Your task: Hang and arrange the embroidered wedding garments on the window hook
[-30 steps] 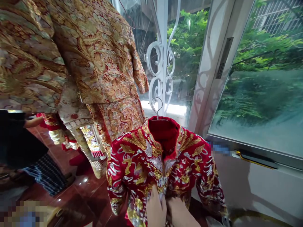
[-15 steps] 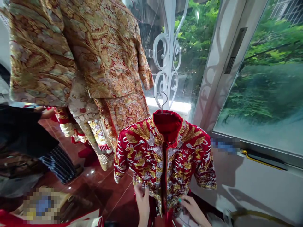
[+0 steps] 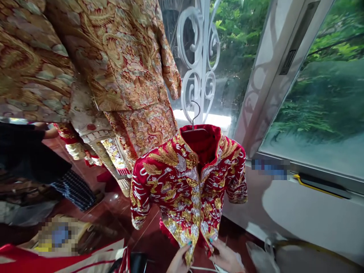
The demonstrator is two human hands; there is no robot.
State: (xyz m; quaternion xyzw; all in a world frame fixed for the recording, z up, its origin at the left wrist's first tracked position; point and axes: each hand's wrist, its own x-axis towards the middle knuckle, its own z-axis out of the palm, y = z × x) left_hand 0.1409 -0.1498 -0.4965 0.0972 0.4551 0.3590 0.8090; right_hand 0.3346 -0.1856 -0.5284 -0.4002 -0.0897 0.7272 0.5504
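Observation:
A red embroidered jacket point(image 3: 167, 182) with gold and silver thread hangs on a wire hanger point(image 3: 195, 113), its front parted at the bottom. My left hand point(image 3: 179, 261) pinches the lower corner of the left front panel, thumb on top. On the other panel's lower edge, my right hand point(image 3: 226, 257) is closed, a teal thumbnail showing against the fabric. The fingers behind the cloth are hidden on both hands.
Large gold-patterned garments point(image 3: 122, 64) hang at the left. Behind the jacket stands a white scrollwork post point(image 3: 202, 76), with a window point(image 3: 321, 113) to the right. A person in dark clothes point(image 3: 31, 159) is at far left. A black-and-yellow object point(image 3: 321, 185) lies below the window.
Both hands have moved down to the jacket's lower front corners and now grip them. The jacket has turned slightly, its right side drawn back, and the panels spread apart at the hem.

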